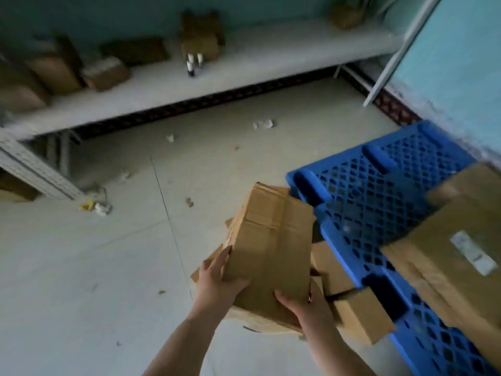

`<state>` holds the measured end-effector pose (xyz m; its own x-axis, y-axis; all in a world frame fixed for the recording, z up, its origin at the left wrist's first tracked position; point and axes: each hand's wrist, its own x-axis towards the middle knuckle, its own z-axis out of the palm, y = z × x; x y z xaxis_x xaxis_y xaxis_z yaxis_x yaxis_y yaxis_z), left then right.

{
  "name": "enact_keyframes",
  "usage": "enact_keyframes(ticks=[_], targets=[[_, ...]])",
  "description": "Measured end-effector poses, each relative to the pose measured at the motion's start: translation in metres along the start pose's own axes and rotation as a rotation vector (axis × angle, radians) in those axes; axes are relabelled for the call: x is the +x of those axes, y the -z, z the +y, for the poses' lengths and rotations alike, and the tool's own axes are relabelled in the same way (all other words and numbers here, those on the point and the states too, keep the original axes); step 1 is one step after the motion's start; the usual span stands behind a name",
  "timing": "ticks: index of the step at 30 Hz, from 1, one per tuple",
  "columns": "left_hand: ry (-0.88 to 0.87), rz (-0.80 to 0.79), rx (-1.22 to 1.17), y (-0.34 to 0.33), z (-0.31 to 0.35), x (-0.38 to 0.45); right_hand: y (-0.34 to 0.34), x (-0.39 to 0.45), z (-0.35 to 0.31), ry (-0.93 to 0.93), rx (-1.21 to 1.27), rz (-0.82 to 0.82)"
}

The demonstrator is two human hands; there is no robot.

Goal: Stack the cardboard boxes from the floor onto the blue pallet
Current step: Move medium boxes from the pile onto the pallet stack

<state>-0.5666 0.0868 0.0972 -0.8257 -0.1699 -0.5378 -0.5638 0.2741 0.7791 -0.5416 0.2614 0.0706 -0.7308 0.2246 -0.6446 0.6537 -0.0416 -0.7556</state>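
I hold a long brown cardboard box (271, 248) in both hands, lifted above the floor just left of the blue pallet (360, 202). My left hand (217, 278) grips its near left edge. My right hand (301, 308) grips its near right corner. Under and beside it, more cardboard boxes (357, 316) lie on the floor against the pallet's left edge. A large flat box with a white label (444, 256) rests on the pallet at the right.
A low white shelf (244, 66) along the far wall carries several cardboard boxes and small bottles (191, 65). A metal rack (32, 166) stands at the left. Paper scraps (261, 124) litter the grey floor. A light blue wall (461, 63) runs behind the pallet.
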Motion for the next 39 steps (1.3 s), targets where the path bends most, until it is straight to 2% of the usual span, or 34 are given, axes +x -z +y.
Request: enact_keyframes(ticks=[3,7,13,17,21,26,28,29,31,32,35,39], targets=[[-0.128,0.026,-0.073,0.035,0.118,-0.048,0.020,-0.056,-0.125,0.140,0.049,-0.042],[-0.254,0.048,-0.207,0.065,0.261,-0.120,0.062,-0.137,-0.270,0.428,0.094,-0.081],[-0.483,-0.081,-0.353,0.075,0.428,-0.233,0.144,-0.253,-0.420,0.790,0.162,-0.060],[-0.653,-0.157,-0.453,0.074,0.499,-0.296,0.196,-0.326,-0.494,1.043,0.111,-0.038],[-0.813,-0.250,-0.605,0.067,0.541,-0.343,0.240,-0.391,-0.547,1.276,0.023,0.006],[-0.927,-0.440,-0.738,0.055,0.560,-0.378,0.278,-0.449,-0.567,1.542,-0.184,0.250],[-0.960,-0.445,-0.770,0.045,0.562,-0.385,0.299,-0.456,-0.566,1.471,-0.317,0.432],[-0.975,-0.445,-0.769,0.037,0.563,-0.388,0.311,-0.458,-0.562,1.338,-0.334,0.459],[-0.998,-0.451,-0.733,0.018,0.564,-0.395,0.334,-0.455,-0.555,1.079,-0.266,0.354],[-1.001,-0.450,-0.711,0.008,0.564,-0.398,0.343,-0.454,-0.549,1.013,-0.247,0.303],[-0.984,-0.458,-0.673,-0.024,0.564,-0.399,0.373,-0.445,-0.531,0.971,-0.215,0.341],[-0.970,-0.485,-0.625,-0.068,0.566,-0.392,0.412,-0.436,-0.509,1.013,0.030,0.476]])
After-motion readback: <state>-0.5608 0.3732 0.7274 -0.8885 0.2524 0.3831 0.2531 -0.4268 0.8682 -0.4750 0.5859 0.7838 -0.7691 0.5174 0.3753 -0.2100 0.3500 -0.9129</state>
